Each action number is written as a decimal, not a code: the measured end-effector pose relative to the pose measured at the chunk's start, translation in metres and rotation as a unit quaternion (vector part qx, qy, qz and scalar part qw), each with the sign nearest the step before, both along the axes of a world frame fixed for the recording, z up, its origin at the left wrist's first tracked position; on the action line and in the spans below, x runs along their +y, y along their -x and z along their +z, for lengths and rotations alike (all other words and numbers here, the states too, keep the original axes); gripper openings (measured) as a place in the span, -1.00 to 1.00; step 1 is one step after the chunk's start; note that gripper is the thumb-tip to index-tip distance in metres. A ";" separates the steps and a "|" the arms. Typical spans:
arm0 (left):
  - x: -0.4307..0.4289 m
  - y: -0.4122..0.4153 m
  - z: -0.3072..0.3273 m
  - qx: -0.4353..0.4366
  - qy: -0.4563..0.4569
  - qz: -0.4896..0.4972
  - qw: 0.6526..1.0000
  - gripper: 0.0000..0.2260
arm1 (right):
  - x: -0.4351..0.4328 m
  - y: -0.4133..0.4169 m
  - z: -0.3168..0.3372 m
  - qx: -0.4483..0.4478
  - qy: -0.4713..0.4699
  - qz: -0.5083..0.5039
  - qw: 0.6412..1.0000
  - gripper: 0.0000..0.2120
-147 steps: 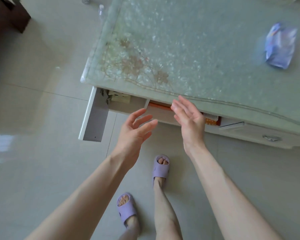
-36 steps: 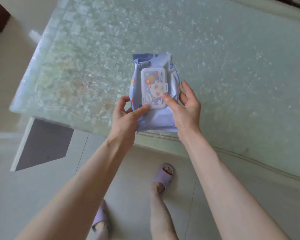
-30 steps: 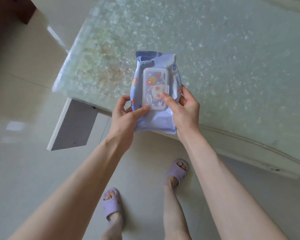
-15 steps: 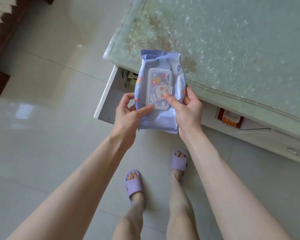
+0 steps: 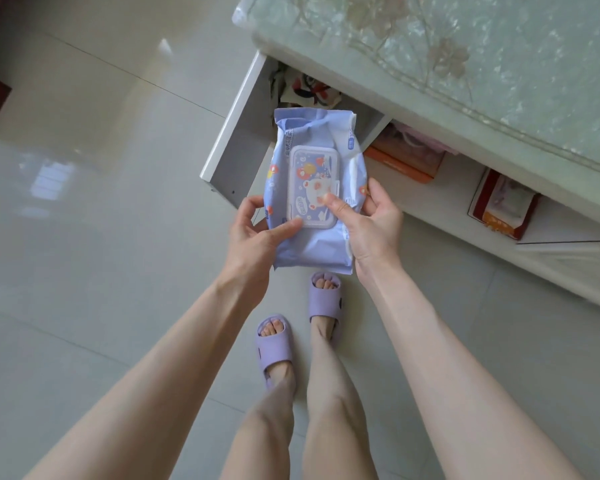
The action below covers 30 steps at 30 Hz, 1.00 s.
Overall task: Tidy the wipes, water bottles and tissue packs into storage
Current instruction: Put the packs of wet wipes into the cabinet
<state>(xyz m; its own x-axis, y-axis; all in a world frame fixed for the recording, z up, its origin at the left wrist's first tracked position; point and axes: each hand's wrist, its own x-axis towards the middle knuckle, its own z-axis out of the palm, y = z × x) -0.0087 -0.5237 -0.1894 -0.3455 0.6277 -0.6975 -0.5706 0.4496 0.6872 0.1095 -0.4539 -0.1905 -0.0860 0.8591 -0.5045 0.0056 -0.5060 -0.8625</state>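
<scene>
A pale blue wipes pack [image 5: 312, 140] with a white flip lid and cartoon print is held flat, lid up, between both hands. My left hand [image 5: 253, 237] grips its lower left edge with the thumb on the lid. My right hand [image 5: 371, 223] grips the lower right side, thumb also on the lid. The pack hangs in front of the open white drawer [image 5: 229, 133] under the glass-topped table [image 5: 499, 57]. No water bottles or tissue packs show.
The drawer's left section holds printed cloth [image 5: 309, 91]; an orange box [image 5: 406, 161] and a red box [image 5: 499, 206] lie further right. The drawer's side panel juts out over the tiled floor [image 5: 84, 237]. My feet in purple slippers [image 5: 274, 344] stand just below.
Both hands carried the wipes pack off the tabletop and down to the open drawer. The view dropped, so the drawer's inside now shows.
</scene>
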 end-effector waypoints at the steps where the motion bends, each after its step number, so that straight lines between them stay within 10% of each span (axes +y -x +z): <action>1: -0.001 0.000 -0.009 0.000 0.002 0.001 1.000 -0.71 | 0.000 0.000 -0.009 0.000 0.002 -0.001 1.000 -0.68; 30: 0.110 0.026 -0.189 0.030 -0.090 0.046 0.994 -0.70 | 0.117 0.036 -0.188 0.022 -0.078 -0.001 0.997 -0.53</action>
<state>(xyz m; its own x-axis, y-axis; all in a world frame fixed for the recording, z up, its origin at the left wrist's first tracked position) -0.0347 -0.4140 -0.3783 -0.4451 0.7049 -0.5523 -0.5584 0.2637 0.7866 0.0739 -0.3373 -0.3784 -0.1029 0.9267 -0.3613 -0.0347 -0.3664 -0.9298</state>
